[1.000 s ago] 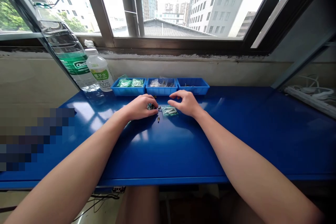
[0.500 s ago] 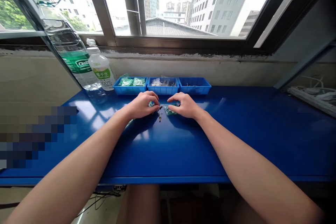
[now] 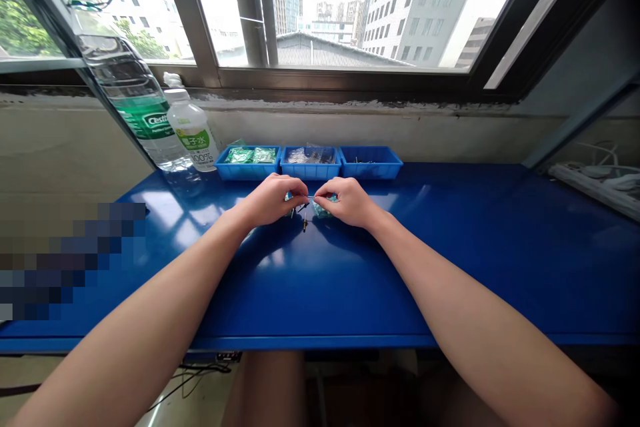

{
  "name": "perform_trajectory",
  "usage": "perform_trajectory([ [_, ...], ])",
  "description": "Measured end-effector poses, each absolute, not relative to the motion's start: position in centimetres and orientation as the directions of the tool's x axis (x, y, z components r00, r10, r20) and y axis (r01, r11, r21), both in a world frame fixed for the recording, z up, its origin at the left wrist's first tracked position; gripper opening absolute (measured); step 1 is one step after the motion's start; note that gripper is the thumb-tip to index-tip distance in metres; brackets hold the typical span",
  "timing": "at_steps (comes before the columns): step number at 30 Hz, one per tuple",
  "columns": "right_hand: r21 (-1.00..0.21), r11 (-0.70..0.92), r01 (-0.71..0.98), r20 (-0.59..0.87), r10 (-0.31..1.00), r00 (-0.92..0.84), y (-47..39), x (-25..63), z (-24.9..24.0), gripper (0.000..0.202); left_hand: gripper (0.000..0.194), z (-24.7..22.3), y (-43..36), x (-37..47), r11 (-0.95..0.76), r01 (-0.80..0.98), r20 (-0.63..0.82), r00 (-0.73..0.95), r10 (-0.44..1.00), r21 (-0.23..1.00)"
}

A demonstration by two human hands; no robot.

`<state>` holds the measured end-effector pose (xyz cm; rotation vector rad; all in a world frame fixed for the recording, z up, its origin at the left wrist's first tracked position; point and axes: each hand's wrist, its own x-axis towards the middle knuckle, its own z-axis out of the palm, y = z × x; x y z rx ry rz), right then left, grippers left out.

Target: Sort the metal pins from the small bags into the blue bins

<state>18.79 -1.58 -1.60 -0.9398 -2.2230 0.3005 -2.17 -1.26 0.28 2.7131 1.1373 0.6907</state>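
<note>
My left hand [image 3: 281, 199] is closed in a pinch over the middle of the blue table. Facing it, my right hand [image 3: 346, 200] is pinched too, with its fingertips a small gap away. A thin light sliver [image 3: 311, 197] spans that gap between both sets of fingertips; its kind is too small to make out. Under the right fingers lies a small green packet [image 3: 323, 209], partly covered. Greenish material also shows behind the left fingers. A small dark pin-like part with a brassy middle [image 3: 305, 223] lies on the table below the hands, near several other small dark pieces [image 3: 300, 208].
Three blue bins stand along the wall: one with green packets [image 3: 250, 156], one with clear bags [image 3: 313, 156], one with small dark parts [image 3: 371, 161]. A large water bottle [image 3: 145, 117] and a smaller bottle [image 3: 193, 133] stand left. A power strip [image 3: 600, 183] lies right.
My right hand has moved slightly left and its fingers have closed from a spread grip into a pinch. A thin sliver now shows between the fingertips. My left hand has barely moved.
</note>
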Motion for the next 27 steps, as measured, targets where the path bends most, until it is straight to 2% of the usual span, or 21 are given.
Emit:
perform_trajectory([
  [7,-0.462,0.685,0.564,0.514,0.725,-0.459,-1.5,19.0,-1.5,0.014,0.026,0.1,-1.1,-2.3,-0.686,0.675,0.391,0.574,0.72,0.273],
  [11,-0.502,0.632,0.591,0.546,0.761,-0.35,-1.3,19.3,-1.6,0.016,0.024,-0.1,-0.9,-2.5,-0.691,0.673,0.423,0.563,0.71,0.264],
  [14,-0.552,0.533,0.642,0.593,0.792,-0.147,-0.7,20.1,-1.6,0.018,0.023,-0.2,-0.8,-2.7,-0.697,0.668,0.435,0.563,0.703,0.261],
  [17,-0.618,0.365,0.696,0.62,0.771,0.145,0.4,21.6,-1.6,0.018,0.023,-0.3,-0.7,-2.8,-0.7,0.668,0.423,0.575,0.7,0.251],
  [21,-0.731,0.143,0.667,0.557,0.69,0.462,1.9,24.2,-1.9,0.018,0.025,-0.4,-0.5,-3.0,-0.692,0.679,0.399,0.58,0.71,0.246],
  [24,-0.788,0.026,0.615,0.487,0.637,0.598,2.8,25.8,-2.3,0.018,0.025,-0.5,-0.5,-3.1,-0.687,0.685,0.393,0.578,0.715,0.243],
  [27,-0.804,-0.02,0.594,0.45,0.633,0.63,3.0,26.3,-2.5,0.018,0.026,-0.5,-0.5,-3.2,-0.689,0.682,0.387,0.583,0.714,0.244],
])
